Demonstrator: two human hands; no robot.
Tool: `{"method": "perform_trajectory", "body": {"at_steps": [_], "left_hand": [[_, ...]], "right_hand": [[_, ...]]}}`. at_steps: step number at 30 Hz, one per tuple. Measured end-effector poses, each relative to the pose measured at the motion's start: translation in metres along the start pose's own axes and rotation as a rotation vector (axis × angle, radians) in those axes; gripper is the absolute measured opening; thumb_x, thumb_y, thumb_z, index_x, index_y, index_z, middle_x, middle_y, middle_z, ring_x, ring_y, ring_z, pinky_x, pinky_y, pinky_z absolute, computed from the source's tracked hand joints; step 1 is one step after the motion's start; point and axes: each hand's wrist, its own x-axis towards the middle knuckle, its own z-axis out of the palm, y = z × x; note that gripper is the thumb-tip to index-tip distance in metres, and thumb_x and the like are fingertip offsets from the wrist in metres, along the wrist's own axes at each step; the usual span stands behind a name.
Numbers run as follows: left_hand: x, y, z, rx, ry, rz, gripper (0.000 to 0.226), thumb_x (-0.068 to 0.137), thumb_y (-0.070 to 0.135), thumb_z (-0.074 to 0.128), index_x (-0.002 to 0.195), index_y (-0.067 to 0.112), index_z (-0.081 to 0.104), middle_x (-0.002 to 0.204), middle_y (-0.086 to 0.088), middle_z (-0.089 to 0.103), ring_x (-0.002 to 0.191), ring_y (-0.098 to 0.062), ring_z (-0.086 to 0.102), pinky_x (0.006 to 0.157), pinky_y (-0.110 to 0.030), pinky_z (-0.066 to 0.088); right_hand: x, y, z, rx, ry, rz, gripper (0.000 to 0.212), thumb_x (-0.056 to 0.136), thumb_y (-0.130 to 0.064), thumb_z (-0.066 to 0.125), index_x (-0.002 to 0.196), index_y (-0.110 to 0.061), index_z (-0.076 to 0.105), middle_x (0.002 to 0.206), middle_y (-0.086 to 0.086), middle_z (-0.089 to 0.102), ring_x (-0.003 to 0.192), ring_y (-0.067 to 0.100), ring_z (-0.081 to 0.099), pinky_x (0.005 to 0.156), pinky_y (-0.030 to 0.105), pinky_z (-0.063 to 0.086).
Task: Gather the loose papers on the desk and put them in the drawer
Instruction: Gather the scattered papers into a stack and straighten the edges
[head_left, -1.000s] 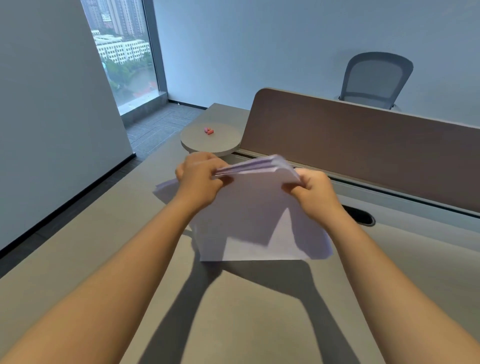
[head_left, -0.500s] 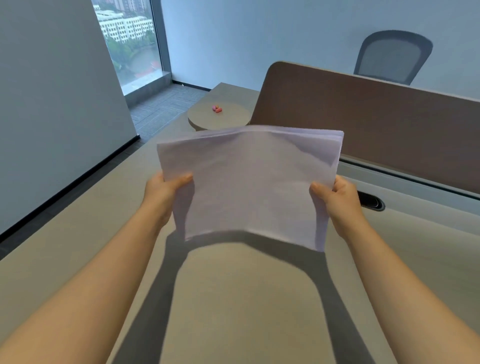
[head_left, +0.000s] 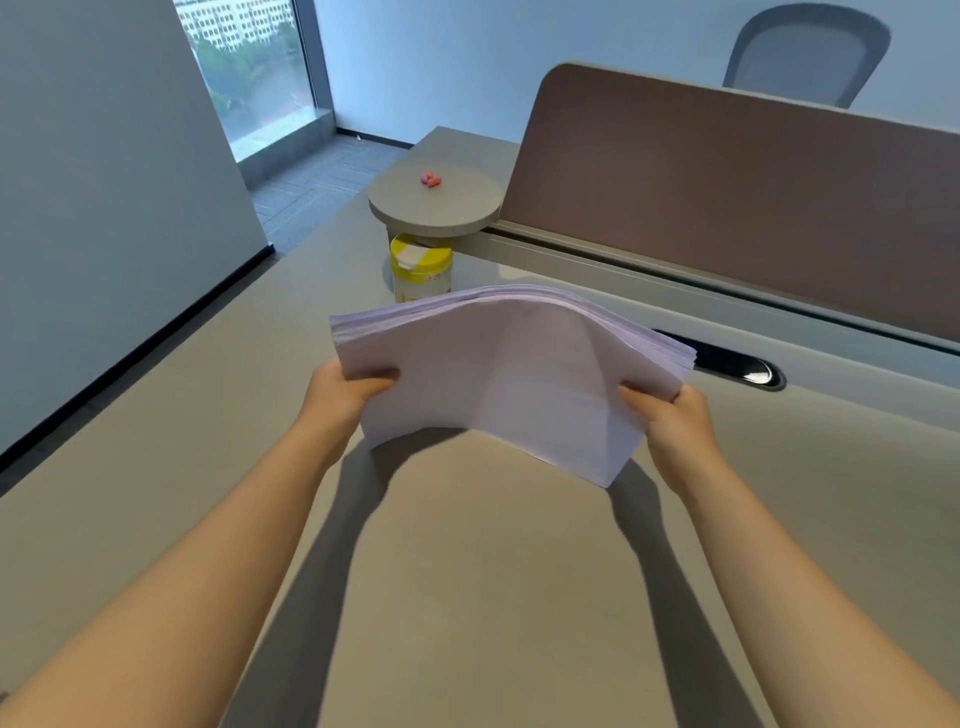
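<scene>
A stack of white papers (head_left: 514, 374) is held above the grey desk (head_left: 467, 571), arched upward in the middle with its lower edge near the desk surface. My left hand (head_left: 343, 392) grips the stack's left side, thumb on top. My right hand (head_left: 670, 415) grips its right side. Both forearms reach in from the bottom corners. No drawer is in view.
A yellow-lidded canister (head_left: 421, 267) stands behind the papers, under a round raised shelf (head_left: 434, 200) with small pink items (head_left: 431, 179). A brown divider panel (head_left: 727, 171) runs along the back, a cable slot (head_left: 737, 366) at right. An office chair (head_left: 805, 52) stands beyond.
The stack has gone from folded over on the desk to lifted and spread between both hands, then lowered and tilted flatter. The view shifted, and the canister now shows.
</scene>
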Motion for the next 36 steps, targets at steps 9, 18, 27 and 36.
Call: {"method": "perform_trajectory", "body": {"at_steps": [9,18,27,36], "left_hand": [[0.002,0.003,-0.001,0.002,-0.019,-0.065,0.048,0.077,-0.013,0.058,0.122,0.003,0.051,0.088,0.004,0.067,0.077,-0.007,0.061,0.074,-0.021,0.052],[0.017,0.002,0.006,0.391,0.270,-0.012,0.025,0.085,0.004,0.057,0.106,-0.007,0.064,0.111,-0.028,0.065,0.103,-0.036,0.060,0.075,-0.034,0.038],[0.020,0.060,0.003,0.974,0.114,0.605,0.044,0.070,0.008,0.032,0.083,0.002,0.074,0.079,-0.024,0.071,0.084,-0.042,0.059,0.069,-0.030,0.028],[0.012,0.060,0.011,0.862,0.197,0.355,0.048,0.081,0.015,0.062,0.128,0.022,0.052,0.143,-0.011,0.041,0.136,-0.030,0.027,0.107,-0.037,0.017]], "right_hand": [[0.011,0.001,-0.001,-0.011,-0.019,-0.019,0.031,0.083,0.010,0.049,0.104,-0.011,0.055,0.085,0.004,0.060,0.077,0.019,0.057,0.063,0.024,0.043],[0.030,0.000,0.004,-0.131,-0.033,0.071,0.038,0.085,0.006,0.046,0.122,-0.001,0.048,0.122,0.019,0.058,0.103,0.031,0.056,0.081,0.036,0.042],[0.027,-0.024,0.032,-0.465,-0.172,-0.119,0.081,0.081,-0.005,0.064,0.146,-0.014,0.016,0.154,0.006,0.021,0.141,0.023,0.023,0.111,0.036,0.026],[0.020,-0.027,0.052,-0.463,-0.213,-0.234,0.014,0.083,0.002,0.054,0.073,0.005,0.064,0.071,0.008,0.051,0.069,0.018,0.041,0.063,0.028,0.031]]}}
